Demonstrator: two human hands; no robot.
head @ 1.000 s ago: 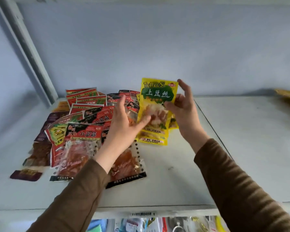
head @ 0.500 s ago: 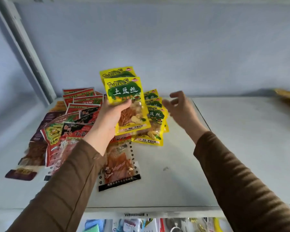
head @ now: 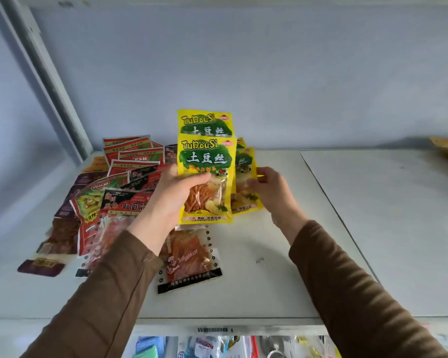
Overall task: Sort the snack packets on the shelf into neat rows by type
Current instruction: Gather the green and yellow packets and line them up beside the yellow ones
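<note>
Head view: left hand (head: 175, 200) grips two stacked yellow packets (head: 206, 177) upright above the shelf (head: 269, 288), fingers curled round their left edge. Right hand (head: 270, 192) pinches the edge of further yellow packets (head: 246, 192) lying on the shelf just beside. Red and black packets (head: 124, 182) lie heaped at left, touching one another.
</note>
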